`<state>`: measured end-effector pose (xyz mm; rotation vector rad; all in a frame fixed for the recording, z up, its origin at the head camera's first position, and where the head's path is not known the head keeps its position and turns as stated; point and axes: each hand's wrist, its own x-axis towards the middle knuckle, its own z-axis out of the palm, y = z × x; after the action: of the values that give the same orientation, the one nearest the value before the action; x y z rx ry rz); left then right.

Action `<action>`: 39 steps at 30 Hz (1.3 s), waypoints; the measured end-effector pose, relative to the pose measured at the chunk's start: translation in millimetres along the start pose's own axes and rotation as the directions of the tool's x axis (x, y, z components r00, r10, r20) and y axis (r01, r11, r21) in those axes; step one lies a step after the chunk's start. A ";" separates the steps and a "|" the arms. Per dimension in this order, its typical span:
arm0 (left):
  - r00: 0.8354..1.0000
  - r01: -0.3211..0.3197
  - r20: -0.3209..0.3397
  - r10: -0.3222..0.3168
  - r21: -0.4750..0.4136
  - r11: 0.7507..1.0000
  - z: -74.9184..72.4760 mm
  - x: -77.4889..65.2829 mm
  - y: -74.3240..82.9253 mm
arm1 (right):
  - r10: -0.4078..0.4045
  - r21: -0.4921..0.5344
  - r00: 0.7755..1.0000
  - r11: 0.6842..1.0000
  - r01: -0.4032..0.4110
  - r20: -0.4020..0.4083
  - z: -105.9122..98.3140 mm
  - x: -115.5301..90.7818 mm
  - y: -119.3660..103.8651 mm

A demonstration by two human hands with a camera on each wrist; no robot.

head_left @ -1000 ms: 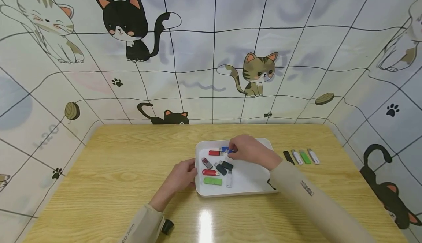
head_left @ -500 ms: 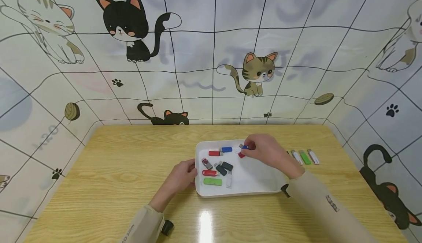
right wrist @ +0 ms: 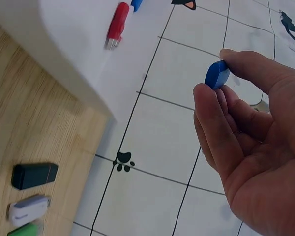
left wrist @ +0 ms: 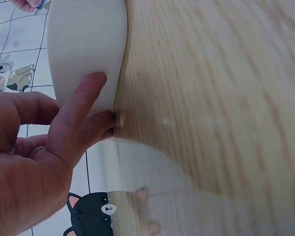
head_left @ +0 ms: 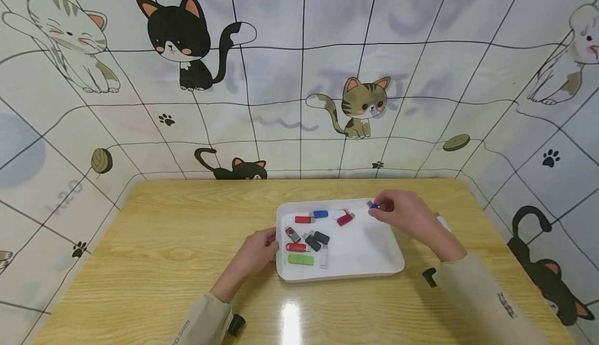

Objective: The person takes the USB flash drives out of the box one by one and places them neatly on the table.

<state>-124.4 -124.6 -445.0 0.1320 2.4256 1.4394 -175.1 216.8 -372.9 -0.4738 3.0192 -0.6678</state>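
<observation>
My right hand (head_left: pixel 408 214) pinches a blue USB flash drive (right wrist: pixel 217 74) between thumb and fingertips, above the tray's far right corner. Its metal plug points left in the head view. My left hand (head_left: pixel 256 249) holds the left side of the white tray (head_left: pixel 369 254); in the left wrist view a fingertip (left wrist: pixel 99 78) presses the outer wall. Several USB drives lie in the tray's left half: red (head_left: pixel 297 247), green (head_left: pixel 300 259), dark (head_left: pixel 321 237), a swivel one (head_left: pixel 292 234), a clear one (head_left: pixel 324 257) and another blue (head_left: pixel 320 214). A dark red drive (head_left: pixel 345 220) lies beside a white one (head_left: pixel 338 214).
On the wooden table (head_left: pixel 187 241), right of the tray, lie a black drive (right wrist: pixel 34 175), a white drive (right wrist: pixel 28 210) and a green drive (right wrist: pixel 25 229), mostly hidden by my right hand in the head view. A cat-print cloth (head_left: pixel 262 75) surrounds the table's back and sides.
My right hand has lifted the blue drive from among the others and carried it right toward the tray's far right corner. The left hand stays at the tray's left side.
</observation>
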 end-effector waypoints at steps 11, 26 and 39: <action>1.000 -0.004 0.010 0.004 -0.036 0.999 -0.3 -0.5 0.1 | 0.060 -0.013 0.998 0.998 -0.061 -0.024 -11.9 -17.0 38.7; 1.000 0.014 0.015 -0.014 -0.048 0.999 -0.2 -0.8 1.1 | 0.242 -0.043 0.969 0.969 -0.245 -0.056 -27.5 -30.6 121.5; 1.000 0.008 0.012 -0.007 -0.041 0.999 0.4 -0.3 1.3 | 0.320 -0.030 0.947 0.947 -0.321 -0.033 -29.1 -40.3 160.3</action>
<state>-124.1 -123.7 -444.0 0.1217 2.3824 1.4799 -185.3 379.1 -414.9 0.0308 3.0318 -0.6020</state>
